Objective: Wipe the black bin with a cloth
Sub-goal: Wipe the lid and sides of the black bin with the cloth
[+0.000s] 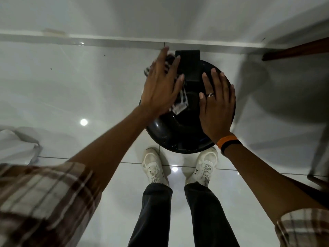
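A round black bin (170,132) stands on the floor just in front of my feet, seen from above, with a black rectangular hinge part (189,65) at its far side. My left hand (160,88) lies flat and blurred over the lid's left half, pressing a striped black-and-white cloth (179,104) against it. The cloth shows under my palm and past my fingertips. My right hand (216,107) rests flat on the lid's right half, fingers spread, holding nothing; it wears a ring and two wristbands.
Glossy white floor tiles (71,86) surround the bin, and a white wall with a skirting edge (115,40) runs close behind it. A dark wooden furniture leg (299,49) reaches in at the upper right. A pale bag or cloth (16,145) lies at left.
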